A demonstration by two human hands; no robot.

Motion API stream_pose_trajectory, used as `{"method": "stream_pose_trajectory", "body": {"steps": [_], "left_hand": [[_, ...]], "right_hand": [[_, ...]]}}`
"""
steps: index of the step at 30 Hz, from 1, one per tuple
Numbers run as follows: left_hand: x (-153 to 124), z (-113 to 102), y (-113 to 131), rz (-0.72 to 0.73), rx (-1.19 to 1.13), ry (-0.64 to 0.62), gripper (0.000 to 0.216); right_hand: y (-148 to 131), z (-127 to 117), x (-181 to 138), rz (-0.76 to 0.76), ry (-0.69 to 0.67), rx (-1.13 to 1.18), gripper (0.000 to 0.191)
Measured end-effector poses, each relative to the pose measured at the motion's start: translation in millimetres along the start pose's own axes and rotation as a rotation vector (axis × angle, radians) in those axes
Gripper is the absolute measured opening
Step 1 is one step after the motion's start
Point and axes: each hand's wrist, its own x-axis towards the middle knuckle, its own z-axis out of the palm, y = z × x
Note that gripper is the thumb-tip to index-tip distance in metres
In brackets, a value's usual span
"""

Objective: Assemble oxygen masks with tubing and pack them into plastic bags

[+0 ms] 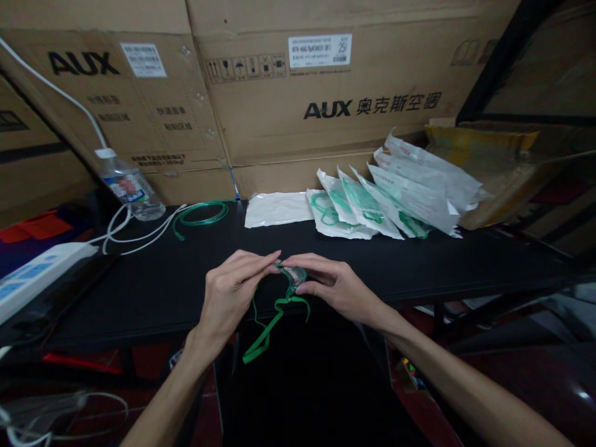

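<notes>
Between my two hands, just over the front edge of the black table (162, 285), is a small clear-green plastic mask (296, 275). A green elastic strap (263, 338) hangs from it in a loop below the table edge. My left hand (235, 282) pinches the mask's left edge, thumb and fingers pressed together. On the other side, my right hand (333, 282) grips the mask between thumb and fingers. Part of the mask is hidden behind the fingers. Beyond the hands, a coil of green tubing (205, 214) lies on the table.
Several white packets with green contents (372, 208) lean in a row at the back right, by an open carton (484, 161). A flat white packet (278, 210) lies beside them. At left are a plastic bottle (130, 186), white cables and a power strip (44, 273). Large cardboard boxes (261, 112) stand behind.
</notes>
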Motion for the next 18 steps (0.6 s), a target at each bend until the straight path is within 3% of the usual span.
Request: {"method": "stream_pose_trajectory", "body": {"steps": [4, 8, 12, 14, 18], "left_hand": [[-0.3, 0.3, -1.2, 0.0, -0.011, -0.036, 0.033], [0.6, 1.2, 1.4, 0.015, -0.005, -0.021, 0.027], [0.7, 2.3, 4.2, 0.077, 0.021, -0.022, 0.025], [0.0, 2.6, 4.1, 0.127, 0.048, -0.034, 0.026], [-1.6, 2.5, 1.8, 0.209, 0.106, -0.066, 0.029]], "right_hand": [[1.6, 1.9, -1.4, 0.017, 0.0, 0.038, 0.039], [-1.2, 3.0, -1.8, 0.051, -0.03, 0.183, 0.053], [-4.8, 1.2, 4.3, 0.08, 0.078, 0.109, 0.024], [-3.2, 0.1, 9.1, 0.091, 0.128, 0.015, 0.022], [3.3, -1.4, 16.6, 0.07, 0.089, 0.011, 0.019]]}}
